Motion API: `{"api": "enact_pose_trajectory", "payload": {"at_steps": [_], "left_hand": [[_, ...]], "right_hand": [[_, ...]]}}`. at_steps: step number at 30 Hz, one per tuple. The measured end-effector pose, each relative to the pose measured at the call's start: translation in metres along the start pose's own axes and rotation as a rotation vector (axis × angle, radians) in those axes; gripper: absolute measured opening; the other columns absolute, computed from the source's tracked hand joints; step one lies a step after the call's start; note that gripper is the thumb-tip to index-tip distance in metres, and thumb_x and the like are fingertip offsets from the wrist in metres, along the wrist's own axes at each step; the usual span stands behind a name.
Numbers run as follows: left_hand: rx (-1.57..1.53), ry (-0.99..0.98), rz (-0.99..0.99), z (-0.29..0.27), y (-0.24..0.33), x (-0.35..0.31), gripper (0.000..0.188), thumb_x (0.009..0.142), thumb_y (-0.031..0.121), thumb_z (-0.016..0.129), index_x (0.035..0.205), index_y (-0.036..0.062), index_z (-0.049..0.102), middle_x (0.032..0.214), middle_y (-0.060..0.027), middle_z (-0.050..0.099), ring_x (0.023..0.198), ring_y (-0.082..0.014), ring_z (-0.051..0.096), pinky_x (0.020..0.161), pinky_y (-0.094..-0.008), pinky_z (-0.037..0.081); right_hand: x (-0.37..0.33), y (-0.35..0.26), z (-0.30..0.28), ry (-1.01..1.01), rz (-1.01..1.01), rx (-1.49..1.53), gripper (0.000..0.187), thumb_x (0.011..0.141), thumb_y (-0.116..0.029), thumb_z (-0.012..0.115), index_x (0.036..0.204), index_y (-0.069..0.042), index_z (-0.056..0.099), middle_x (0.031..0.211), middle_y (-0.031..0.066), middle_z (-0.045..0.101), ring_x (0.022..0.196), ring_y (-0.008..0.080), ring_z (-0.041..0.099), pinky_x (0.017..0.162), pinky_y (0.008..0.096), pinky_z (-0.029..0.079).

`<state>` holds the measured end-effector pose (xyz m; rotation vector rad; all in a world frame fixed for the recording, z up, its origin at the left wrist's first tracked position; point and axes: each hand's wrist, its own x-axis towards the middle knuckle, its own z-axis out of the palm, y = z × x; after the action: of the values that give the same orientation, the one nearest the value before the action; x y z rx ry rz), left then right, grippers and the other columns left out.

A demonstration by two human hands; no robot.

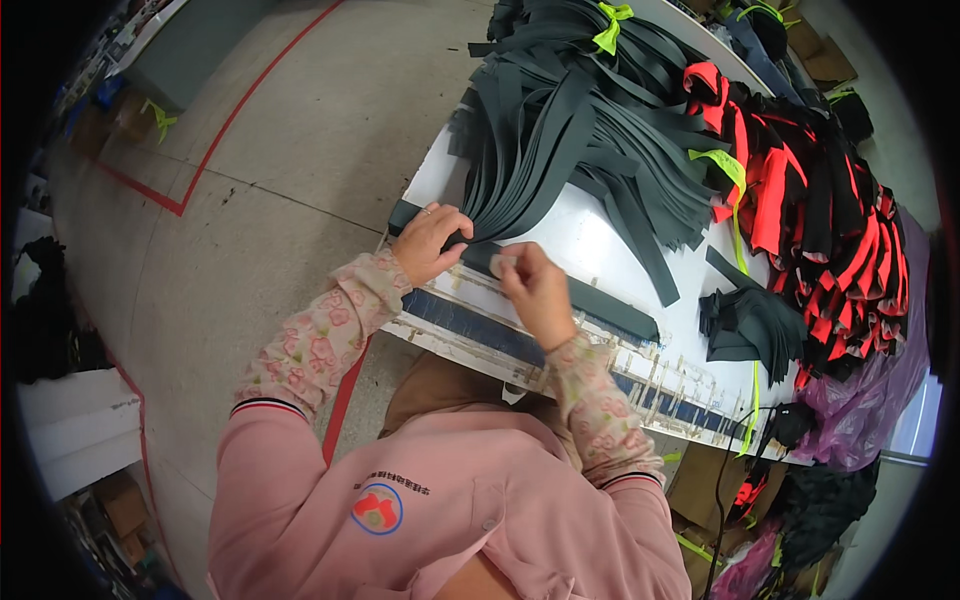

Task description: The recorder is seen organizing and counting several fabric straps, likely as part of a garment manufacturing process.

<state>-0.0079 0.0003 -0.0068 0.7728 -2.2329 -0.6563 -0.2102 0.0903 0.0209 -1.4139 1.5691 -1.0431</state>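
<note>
My left hand (432, 243) is at the near left part of the white table, its fingers curled on the gathered ends of a fanned bundle of dark grey-green fabric strips (540, 150). Close beside it, my right hand (540, 297) pinches a small whitish piece (497, 265) between thumb and fingertips, too small to name surely. Under and between my hands lies a single dark strip (615, 312), flat and parallel to the near table edge. How the left fingertips hold the strip ends is partly hidden.
Red-and-black fabric pieces (770, 200) are heaped at the right, with purple plastic (860, 410) under them. A smaller dark strip pile (755, 325) sits nearer. Yellow-green ties (612, 28) mark the bundles. Worn tape covers the table's near edge (480, 325). A black cable (722, 500) hangs at right.
</note>
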Motion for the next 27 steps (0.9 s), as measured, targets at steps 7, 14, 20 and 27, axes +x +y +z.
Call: {"api": "enact_pose_trajectory", "payload": {"at_steps": [7,14,20,27], "left_hand": [[-0.003,-0.002,-0.025,0.000,-0.003,-0.002,0.027,0.078,0.003,0.066,0.101,0.0090,0.053,0.097,-0.0089,0.057,0.094,-0.0333,0.054,0.086,-0.0414,0.043],[0.004,0.001,-0.023,0.001,-0.004,-0.003,0.027,0.079,0.003,0.066,0.101,0.0081,0.052,0.097,-0.0094,0.056,0.094,-0.0329,0.055,0.089,-0.0413,0.042],[0.023,-0.003,0.009,0.003,-0.005,-0.004,0.020,0.079,0.003,0.066,0.095,0.0099,0.057,0.095,-0.0100,0.054,0.091,-0.0324,0.053,0.085,-0.0410,0.042],[0.110,-0.091,-0.023,-0.001,0.001,-0.002,0.034,0.079,0.002,0.064,0.102,0.0238,0.075,0.092,-0.0110,0.049,0.086,-0.0319,0.048,0.080,-0.0397,0.042]], "right_hand": [[0.009,0.006,0.038,0.041,-0.039,-0.045,0.014,0.087,-0.008,0.064,0.097,0.002,0.061,0.073,0.0175,0.066,0.063,0.0287,0.066,0.061,0.0364,0.051],[0.012,0.005,0.046,0.077,-0.054,-0.085,0.013,0.086,-0.008,0.064,0.094,0.002,0.061,0.073,0.0192,0.066,0.064,0.0331,0.066,0.062,0.0378,0.051],[0.005,0.011,0.020,0.044,0.043,0.034,0.014,0.088,-0.009,0.065,0.096,0.003,0.062,0.070,0.0135,0.066,0.059,0.0198,0.064,0.058,0.0325,0.050],[-0.046,0.045,-0.107,0.174,0.256,0.026,0.008,0.093,-0.006,0.061,0.098,0.001,0.063,0.071,0.0008,0.062,0.059,0.0056,0.053,0.053,0.0227,0.043]]}}
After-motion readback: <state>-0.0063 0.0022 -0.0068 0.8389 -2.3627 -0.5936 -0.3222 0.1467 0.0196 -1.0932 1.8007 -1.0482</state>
